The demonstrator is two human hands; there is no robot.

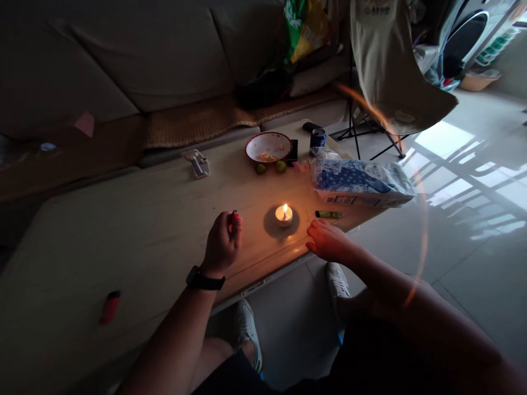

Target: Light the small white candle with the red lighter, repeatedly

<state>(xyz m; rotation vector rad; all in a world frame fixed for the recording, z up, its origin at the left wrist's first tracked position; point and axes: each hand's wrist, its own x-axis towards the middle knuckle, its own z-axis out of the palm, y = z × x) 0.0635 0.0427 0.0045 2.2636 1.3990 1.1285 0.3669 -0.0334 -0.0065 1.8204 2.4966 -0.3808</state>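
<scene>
A small tealight candle (284, 216) burns on the light-topped table between my hands. My left hand (224, 241), with a dark watch on the wrist, is closed around a red lighter (235, 215); only its top and a bit of red show. To the right of the candle, my right hand (327, 240) rests its fingertips at the table's front edge, thumb and fingers slightly apart. Thin pale sticks (306, 214) lie just beyond those fingers. A greenish lighter (328, 214) lies behind my right hand. Another red lighter (109, 308) lies far to the left.
Behind the candle are a red-rimmed bowl (268, 144) with peel-like scraps, two green fruits (280, 166), a blue can (318, 140) and a blue-white plastic-wrapped pack (362, 178). A clear-wrapped item (198, 164) lies farther left. A sofa (164, 60) and folding chair (395, 71) stand beyond.
</scene>
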